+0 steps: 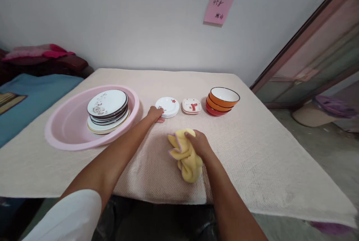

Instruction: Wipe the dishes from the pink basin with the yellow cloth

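Currently, taking the middle of the pale tabletop (252, 158) as the clock's centre and twelve towards the wall (126, 17), the stack of small white plates (169, 105) with red flowers sits just shy of twelve o'clock. The left hand (155, 113) meets that stack at its eight o'clock edge, its grip clamped on the rim, thumb above and fingers lower down; how many plates it takes in, I cannot tell. The right hand (199, 142) is near four o'clock, its grip closed around a bunched yellow cloth (188, 160) with thin purple edging. A low stack of squarish dishes (192, 105) with a red figure lies at one o'clock, just beside the small white plates. At two o'clock stand the nested bowls (221, 102), orange above red, the topmost white inside with a dark rim. Between nine and ten o'clock lies a pink tub (68, 117), holding a stack of larger plates (108, 102), the uppermost patterned with brownish flowers
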Motion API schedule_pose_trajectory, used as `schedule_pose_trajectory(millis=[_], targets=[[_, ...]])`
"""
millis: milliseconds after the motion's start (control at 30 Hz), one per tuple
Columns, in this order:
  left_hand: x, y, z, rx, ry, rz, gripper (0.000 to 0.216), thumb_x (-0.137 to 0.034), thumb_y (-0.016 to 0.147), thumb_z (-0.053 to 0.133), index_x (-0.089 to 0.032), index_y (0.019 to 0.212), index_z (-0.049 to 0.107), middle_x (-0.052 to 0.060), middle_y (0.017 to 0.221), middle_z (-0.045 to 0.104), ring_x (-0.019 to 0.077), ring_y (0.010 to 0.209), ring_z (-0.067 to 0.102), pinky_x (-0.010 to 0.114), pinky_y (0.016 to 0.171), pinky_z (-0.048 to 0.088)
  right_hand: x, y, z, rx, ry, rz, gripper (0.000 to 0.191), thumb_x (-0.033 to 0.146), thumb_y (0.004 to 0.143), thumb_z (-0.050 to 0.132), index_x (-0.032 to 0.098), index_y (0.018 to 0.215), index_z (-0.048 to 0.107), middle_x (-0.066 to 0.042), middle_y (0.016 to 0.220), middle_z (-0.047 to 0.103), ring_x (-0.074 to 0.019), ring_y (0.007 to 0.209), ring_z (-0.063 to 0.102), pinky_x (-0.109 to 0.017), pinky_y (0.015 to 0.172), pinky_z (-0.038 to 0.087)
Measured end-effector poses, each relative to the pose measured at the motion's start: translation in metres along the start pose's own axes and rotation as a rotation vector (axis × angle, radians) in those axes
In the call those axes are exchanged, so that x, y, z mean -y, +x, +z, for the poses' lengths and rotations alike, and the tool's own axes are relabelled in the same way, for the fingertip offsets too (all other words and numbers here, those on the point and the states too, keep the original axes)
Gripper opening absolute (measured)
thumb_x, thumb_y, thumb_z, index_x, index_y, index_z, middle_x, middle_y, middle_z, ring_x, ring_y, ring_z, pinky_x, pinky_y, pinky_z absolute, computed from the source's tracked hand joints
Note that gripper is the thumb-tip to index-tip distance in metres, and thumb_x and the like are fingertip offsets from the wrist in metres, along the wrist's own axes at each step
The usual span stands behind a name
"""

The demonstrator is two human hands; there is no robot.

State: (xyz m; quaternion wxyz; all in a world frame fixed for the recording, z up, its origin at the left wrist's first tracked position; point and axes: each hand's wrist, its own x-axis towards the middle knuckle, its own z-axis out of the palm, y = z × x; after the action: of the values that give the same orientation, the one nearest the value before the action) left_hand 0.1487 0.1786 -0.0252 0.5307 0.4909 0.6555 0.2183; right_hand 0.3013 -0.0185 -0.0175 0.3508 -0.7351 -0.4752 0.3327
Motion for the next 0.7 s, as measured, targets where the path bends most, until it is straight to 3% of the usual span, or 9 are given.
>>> schedule_pose_trajectory(millis=[433, 700], targets=[[0.002, 0.019, -0.005, -0.070, 0.018, 0.111, 0.042, -0.038, 0.079, 0.061, -0.009, 0.108, 0.053, 0.010, 0.077, 0.066, 0.0170, 0.057, 0.065, 0.026, 0.054, 0.052, -0.002, 0.002, 0.002, -0.001, -0.004, -0.005, 0.029, 0.044, 0.077, 0.047, 0.018, 0.075, 0.059, -0.005, 0.077, 0.066, -0.0184, 0.071, 0.056, -0.028, 0.063, 0.041], [0.019, -0.005, 0.003, -0.153, -0.023, 0.145, 0.038, -0.040, 0.086, 0.045, -0.010, 0.108, 0.051, 0.013, 0.092, 0.066, 0.0158, 0.070, 0.065, 0.024, 0.059, 0.048, 0.004, -0.002, 0.003, 0.015, -0.019, -0.007, 0.031, 0.046, 0.077, 0.048, 0.017, 0.077, 0.060, -0.006, 0.080, 0.067, -0.0199, 0.074, 0.059, -0.028, 0.063, 0.043]])
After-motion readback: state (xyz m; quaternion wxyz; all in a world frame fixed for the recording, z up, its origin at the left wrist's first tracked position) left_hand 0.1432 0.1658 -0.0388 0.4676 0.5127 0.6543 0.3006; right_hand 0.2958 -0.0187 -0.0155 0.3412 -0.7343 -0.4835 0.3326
